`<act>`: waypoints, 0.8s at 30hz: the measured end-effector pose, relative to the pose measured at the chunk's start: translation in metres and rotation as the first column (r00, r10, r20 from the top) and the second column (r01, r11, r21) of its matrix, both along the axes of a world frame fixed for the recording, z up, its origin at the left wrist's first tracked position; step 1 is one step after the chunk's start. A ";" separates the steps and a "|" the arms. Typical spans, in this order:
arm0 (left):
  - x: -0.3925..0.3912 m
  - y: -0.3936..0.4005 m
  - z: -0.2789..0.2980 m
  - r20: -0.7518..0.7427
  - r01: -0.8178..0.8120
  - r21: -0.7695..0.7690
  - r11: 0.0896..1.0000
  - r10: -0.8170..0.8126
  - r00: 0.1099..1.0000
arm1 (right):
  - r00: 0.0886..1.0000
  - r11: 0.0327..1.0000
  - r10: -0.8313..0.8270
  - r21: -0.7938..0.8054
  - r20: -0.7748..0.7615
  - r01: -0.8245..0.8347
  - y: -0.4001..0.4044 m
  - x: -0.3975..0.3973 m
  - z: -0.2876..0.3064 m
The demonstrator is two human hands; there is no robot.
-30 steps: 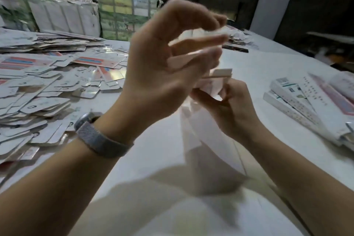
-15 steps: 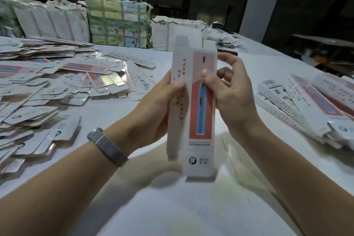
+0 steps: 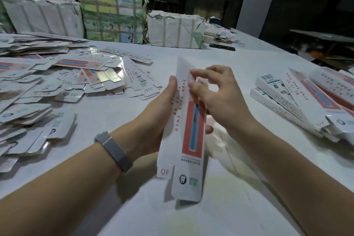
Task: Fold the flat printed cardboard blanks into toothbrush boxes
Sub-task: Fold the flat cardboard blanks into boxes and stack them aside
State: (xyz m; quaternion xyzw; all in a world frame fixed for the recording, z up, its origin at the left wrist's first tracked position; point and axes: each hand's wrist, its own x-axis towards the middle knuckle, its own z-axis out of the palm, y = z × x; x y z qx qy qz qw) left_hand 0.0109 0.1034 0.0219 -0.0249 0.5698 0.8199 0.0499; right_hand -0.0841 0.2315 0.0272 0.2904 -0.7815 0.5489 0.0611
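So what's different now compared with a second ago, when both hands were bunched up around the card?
The box has been swung from end-on to lengthwise, printed face up, its near end low over the table. The left hand came off the top and now grips its left side; the right hand moved up to pinch the far end. The loose blanks at left and finished boxes at right stayed put.

The box [image 3: 188, 134] in the hands is thin printed cardboard, smooth with a faint sheen. Flat blanks [image 3: 57, 90] heaped toward the table's left edge are the same card — some showing mirror-bright foil backs [image 3: 107, 76]. The table [image 3: 249, 197] is covered in a matt white sheet, slightly creased. A woven metal mesh band [image 3: 115, 150] circles the left wrist. Bundles [image 3: 115, 19] along the far edge are wrapped in torn, rough paper.
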 end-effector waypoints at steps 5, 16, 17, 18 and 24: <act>0.001 0.007 -0.005 0.011 0.097 -0.095 0.991 -0.096 0.995 | 0.990 0.973 -0.065 -0.210 0.126 0.091 0.000 -0.007 0.006; -0.007 0.019 0.001 0.041 0.126 -0.213 0.969 -0.120 0.992 | 0.965 0.998 0.028 -0.056 0.262 -0.014 0.014 -0.012 0.028; -0.007 0.019 0.002 0.031 0.132 -0.226 0.965 -0.128 0.991 | 0.965 0.998 0.031 -0.054 0.259 -0.018 0.016 -0.013 0.030; -0.008 0.018 0.002 0.024 0.139 -0.236 0.962 -0.138 0.990 | 0.966 0.999 0.033 -0.049 0.258 -0.021 0.017 -0.013 0.031; -0.004 0.011 0.003 0.015 0.147 -0.148 0.978 -0.146 0.989 | 0.977 0.997 0.061 0.025 0.202 -0.067 0.010 -0.012 0.024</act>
